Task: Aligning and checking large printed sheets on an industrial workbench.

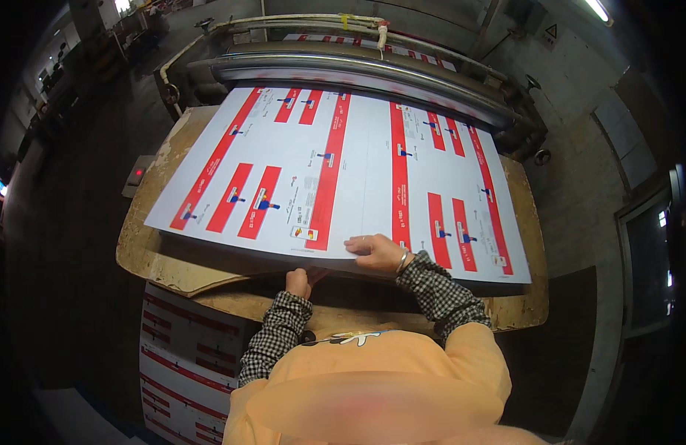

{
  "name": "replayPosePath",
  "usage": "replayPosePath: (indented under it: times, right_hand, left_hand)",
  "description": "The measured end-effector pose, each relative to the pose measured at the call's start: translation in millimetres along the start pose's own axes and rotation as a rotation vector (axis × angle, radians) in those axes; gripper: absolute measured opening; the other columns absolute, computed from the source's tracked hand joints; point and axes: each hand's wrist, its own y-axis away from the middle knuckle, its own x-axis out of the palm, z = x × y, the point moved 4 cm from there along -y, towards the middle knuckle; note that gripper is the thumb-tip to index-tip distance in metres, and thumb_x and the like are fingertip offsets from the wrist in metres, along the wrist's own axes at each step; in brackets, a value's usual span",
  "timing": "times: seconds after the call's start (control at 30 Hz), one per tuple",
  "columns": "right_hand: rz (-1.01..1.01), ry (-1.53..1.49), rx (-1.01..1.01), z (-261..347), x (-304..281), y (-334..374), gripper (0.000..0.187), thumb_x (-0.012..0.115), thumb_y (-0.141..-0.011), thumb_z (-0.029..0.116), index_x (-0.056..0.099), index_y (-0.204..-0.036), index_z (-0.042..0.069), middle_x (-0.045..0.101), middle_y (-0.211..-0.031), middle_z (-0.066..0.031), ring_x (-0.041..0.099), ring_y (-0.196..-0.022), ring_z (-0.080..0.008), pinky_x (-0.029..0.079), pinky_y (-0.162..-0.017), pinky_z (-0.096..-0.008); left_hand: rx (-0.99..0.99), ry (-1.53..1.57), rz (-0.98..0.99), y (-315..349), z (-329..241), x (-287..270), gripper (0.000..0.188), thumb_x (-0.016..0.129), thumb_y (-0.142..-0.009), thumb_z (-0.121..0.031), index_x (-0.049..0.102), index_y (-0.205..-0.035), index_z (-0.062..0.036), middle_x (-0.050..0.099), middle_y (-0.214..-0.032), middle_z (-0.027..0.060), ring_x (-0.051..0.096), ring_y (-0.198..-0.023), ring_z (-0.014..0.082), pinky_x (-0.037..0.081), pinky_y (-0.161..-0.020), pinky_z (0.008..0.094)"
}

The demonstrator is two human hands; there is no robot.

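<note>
A large white printed sheet (369,163) with red bands and small blue figures lies on the worn wooden table (157,259), its far edge at the rollers. My right hand (378,253), with a ring and a bracelet, rests on the sheet's near edge, fingers stretched out over the paper. Just left of it and lower, my left hand (299,282) is closed at the underside of that same edge. Its fingertips are partly hidden, so what they grip cannot be made out. Checked sleeves cover both forearms.
A machine with a long metal roller (372,78) spans the table's far side, with a pipe frame above. A small box with a red button (138,173) sits at the left. More printed sheets (183,356) are below the table, lower left. A hand wheel (542,156) projects at right.
</note>
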Motion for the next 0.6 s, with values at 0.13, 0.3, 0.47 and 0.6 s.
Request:
replayPosePath:
  times: [0.13,0.3,0.47,0.6]
  right_hand:
    - [0.051,0.017,0.105,-15,16,2,0.037,0.060,-0.068,0.013,0.059,-0.101,-0.003,0.052,-0.117,-0.0174,0.050,-0.109,-0.0263,0.040,-0.092,-0.0300]
    - [0.090,0.150,0.309,-49,1,-33,0.034,0.059,-0.068,0.021,0.060,-0.093,-0.001,0.057,-0.108,-0.0154,0.054,-0.100,-0.0289,0.042,-0.087,-0.0310]
    - [-0.194,0.231,0.370,-89,3,-57,0.053,0.066,-0.065,0.030,0.055,-0.107,0.001,0.043,-0.124,-0.0203,0.036,-0.119,-0.0327,0.030,-0.099,-0.0344]
    - [-0.021,0.583,0.120,-17,39,-27,0.068,0.068,-0.063,0.032,0.045,-0.120,0.004,0.032,-0.131,-0.0242,0.026,-0.124,-0.0386,0.024,-0.102,-0.0404]
  left_hand:
    - [0.026,-0.018,0.023,8,-11,11,0.032,0.037,-0.082,-0.002,0.040,-0.111,0.0127,0.052,-0.106,0.0215,0.057,-0.092,0.0320,0.051,-0.077,0.0446]
    - [-0.027,-0.041,0.057,3,-10,9,0.031,0.046,-0.086,-0.014,0.044,-0.108,0.0079,0.055,-0.104,0.0184,0.058,-0.092,0.0285,0.051,-0.075,0.0392]
    - [-0.009,-0.047,0.069,2,-13,17,0.029,0.048,-0.086,-0.015,0.045,-0.107,0.0052,0.057,-0.098,0.0152,0.060,-0.085,0.0252,0.051,-0.071,0.0357]
    - [0.017,-0.007,0.083,2,-10,5,0.027,0.050,-0.084,-0.010,0.047,-0.105,0.0048,0.058,-0.097,0.0141,0.060,-0.083,0.0228,0.051,-0.070,0.0337]
